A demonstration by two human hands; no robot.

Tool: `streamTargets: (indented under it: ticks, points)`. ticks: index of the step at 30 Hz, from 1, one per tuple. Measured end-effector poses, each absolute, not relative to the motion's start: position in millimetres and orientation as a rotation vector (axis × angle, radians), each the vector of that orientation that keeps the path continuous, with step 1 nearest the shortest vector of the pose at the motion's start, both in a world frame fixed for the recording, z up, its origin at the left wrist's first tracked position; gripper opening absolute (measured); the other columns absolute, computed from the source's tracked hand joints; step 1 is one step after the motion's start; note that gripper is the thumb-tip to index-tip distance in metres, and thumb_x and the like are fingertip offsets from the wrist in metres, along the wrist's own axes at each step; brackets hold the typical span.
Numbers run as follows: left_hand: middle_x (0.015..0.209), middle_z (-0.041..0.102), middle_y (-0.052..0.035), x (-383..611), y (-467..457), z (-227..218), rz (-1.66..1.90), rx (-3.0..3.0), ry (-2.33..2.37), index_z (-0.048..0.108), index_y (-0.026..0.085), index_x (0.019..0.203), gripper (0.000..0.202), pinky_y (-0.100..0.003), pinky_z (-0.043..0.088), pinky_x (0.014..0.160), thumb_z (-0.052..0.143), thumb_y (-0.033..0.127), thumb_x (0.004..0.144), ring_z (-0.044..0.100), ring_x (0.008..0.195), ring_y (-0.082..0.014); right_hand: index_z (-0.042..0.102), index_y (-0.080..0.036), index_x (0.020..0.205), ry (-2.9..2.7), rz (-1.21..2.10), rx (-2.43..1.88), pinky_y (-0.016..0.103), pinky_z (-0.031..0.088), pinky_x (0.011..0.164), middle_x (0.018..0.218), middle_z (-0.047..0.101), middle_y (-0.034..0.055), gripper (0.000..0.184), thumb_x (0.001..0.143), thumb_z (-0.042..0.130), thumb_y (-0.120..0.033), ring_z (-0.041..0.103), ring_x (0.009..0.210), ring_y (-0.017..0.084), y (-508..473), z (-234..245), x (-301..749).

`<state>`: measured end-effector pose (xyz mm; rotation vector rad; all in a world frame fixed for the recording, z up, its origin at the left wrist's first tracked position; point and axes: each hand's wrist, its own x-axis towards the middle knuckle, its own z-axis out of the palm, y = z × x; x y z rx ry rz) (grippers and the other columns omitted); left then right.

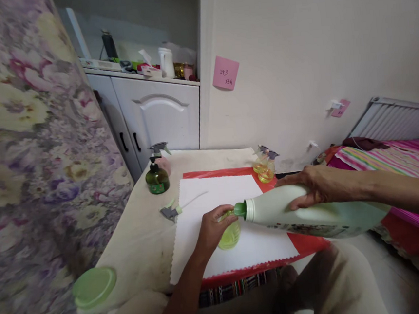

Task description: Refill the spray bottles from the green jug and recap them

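My right hand (pixel 315 187) grips a large pale green jug (pixel 309 211) tipped on its side, its green spout touching the mouth of a small yellow-green bottle (pixel 229 233). My left hand (pixel 213 227) is wrapped round that small bottle, which stands on a white cloth (pixel 216 195). A detached grey spray head (pixel 172 211) with its tube lies on the cloth's left edge.
A dark green spray bottle (pixel 156 174) stands at the table's back left, and two yellow spray bottles (pixel 265 167) at the back. A green lid (pixel 94 287) lies near the front left. A red mat (pixel 305 244) is under the cloth. White cabinet behind, bed at right.
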<state>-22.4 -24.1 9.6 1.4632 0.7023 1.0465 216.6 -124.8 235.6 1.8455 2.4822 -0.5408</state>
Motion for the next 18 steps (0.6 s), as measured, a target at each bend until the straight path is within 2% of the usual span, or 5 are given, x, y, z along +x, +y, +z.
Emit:
streamTargets:
  ticks: [6, 13, 18]
  points:
    - [0.097, 0.076, -0.0062, -22, -25, 10, 1.044, 1.461, 0.701, 0.072, 0.019, 0.092, 0.025, -0.034, 0.051, 0.087, 0.075, 0.031, 0.069, 0.068, 0.096, -0.0243, 0.065, -0.026, 0.117, 2.441, -0.539, 1.792, 0.028, 0.047, 0.058, 0.088, 0.076, 0.0043, 0.046, 0.08, 0.061, -0.054, 0.067, 0.067, 0.02, -124, 236, 215]
    - [0.096, 0.076, -0.0061, -23, -25, 12, 1.044, 1.463, 0.706, 0.072, 0.019, 0.091, 0.025, -0.035, 0.051, 0.087, 0.075, 0.031, 0.069, 0.068, 0.095, -0.024, 0.062, -0.026, 0.122, 2.448, -0.53, 1.815, 0.028, 0.047, 0.057, 0.086, 0.076, 0.0046, 0.052, 0.079, 0.062, -0.055, 0.067, 0.066, 0.02, -125, 233, 217]
    - [0.095, 0.076, -0.0057, -23, -25, 12, 1.047, 1.464, 0.709, 0.073, 0.019, 0.09, 0.024, -0.034, 0.051, 0.086, 0.074, 0.031, 0.069, 0.068, 0.094, -0.024, 0.059, -0.025, 0.126, 2.424, -0.576, 1.883, 0.028, 0.051, 0.061, 0.087, 0.075, 0.004, 0.057, 0.079, 0.061, -0.057, 0.069, 0.073, 0.022, -127, 219, 229]
